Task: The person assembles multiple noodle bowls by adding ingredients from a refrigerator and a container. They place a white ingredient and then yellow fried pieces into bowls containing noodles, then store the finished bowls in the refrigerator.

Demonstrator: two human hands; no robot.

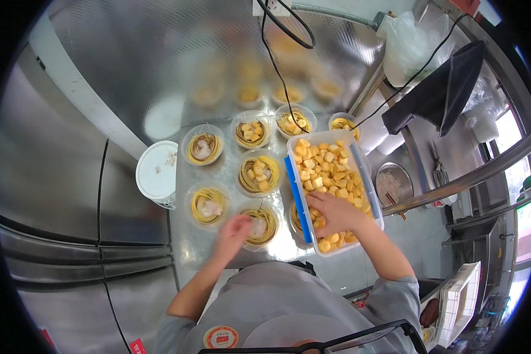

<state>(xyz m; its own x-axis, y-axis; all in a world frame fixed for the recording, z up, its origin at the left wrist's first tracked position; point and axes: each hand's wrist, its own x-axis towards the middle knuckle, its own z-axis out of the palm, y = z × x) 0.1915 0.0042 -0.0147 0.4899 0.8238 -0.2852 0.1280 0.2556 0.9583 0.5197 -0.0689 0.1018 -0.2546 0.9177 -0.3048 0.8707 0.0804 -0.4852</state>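
The right hand [334, 213] digs into the tub of fried tofu cubes [330, 171] while the left hand [233, 231] hovers over a noodle bowl [261, 224].

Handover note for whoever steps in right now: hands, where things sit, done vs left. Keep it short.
Right hand is down in the clear rectangular tub of yellow cubes, fingers curled among them; whether it grips any is hidden.
Left hand is blurred over the near noodle bowl, no cubes in that bowl.
Noodle bowls stand on the steel counter.
Done: cubes top two bowls, the middle one and a far one.
Left: the front left bowl and the far left bowl show noodles with pale pieces only.
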